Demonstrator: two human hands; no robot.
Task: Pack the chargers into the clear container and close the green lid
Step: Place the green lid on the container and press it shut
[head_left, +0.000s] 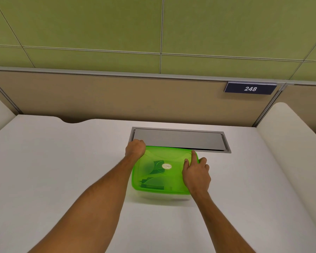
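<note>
Green lid (164, 172) sits on clear container (164, 196), chargers (154, 179) inside. L hand (135, 148) fisted on far-left corner, R hand (196, 172) fingers spread pressing right edge, prob to snap seal.

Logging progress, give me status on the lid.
Left hand fisted on green lid corner, right hand pressing opposite corner. Dark shapes inside. Nothing blocking.
</note>
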